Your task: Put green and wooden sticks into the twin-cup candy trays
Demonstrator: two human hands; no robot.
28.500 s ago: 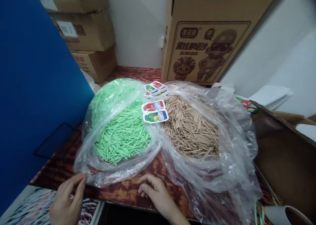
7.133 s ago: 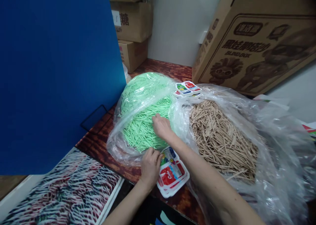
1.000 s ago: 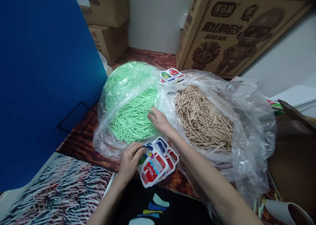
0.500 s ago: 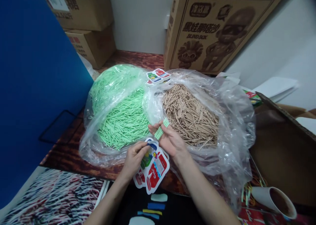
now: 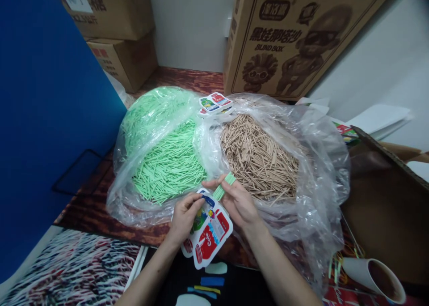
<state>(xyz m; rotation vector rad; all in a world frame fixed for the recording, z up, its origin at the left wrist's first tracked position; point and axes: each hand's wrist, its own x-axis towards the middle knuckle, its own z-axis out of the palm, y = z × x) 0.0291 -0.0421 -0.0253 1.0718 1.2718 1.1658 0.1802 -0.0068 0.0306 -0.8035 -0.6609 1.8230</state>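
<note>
Between its thumb and fingers, my left hand (image 5: 186,216) pinches the upper edge of a few printed bottle-shaped packets (image 5: 212,239), red and white with "Cola" on the front one. My right hand (image 5: 237,198) holds a small bundle of light green sticks (image 5: 224,186), lying across its fingers under the thumb. Both hands are close together in front of two clear plastic bags. The left bag holds a heap of green sticks (image 5: 170,163); the right one holds a heap of brown sticks (image 5: 258,158).
More printed packets (image 5: 215,103) lie between the bags. A large cardboard box (image 5: 295,42) stands behind, and stacked boxes (image 5: 127,60) at the back left. A paper cup (image 5: 358,270) with dark contents lies tilted at lower right. A blue panel (image 5: 50,118) borders the left.
My right hand and the green bundle have moved slightly down and to the right. The front packet has swung a little lower and now covers more of those behind it.
</note>
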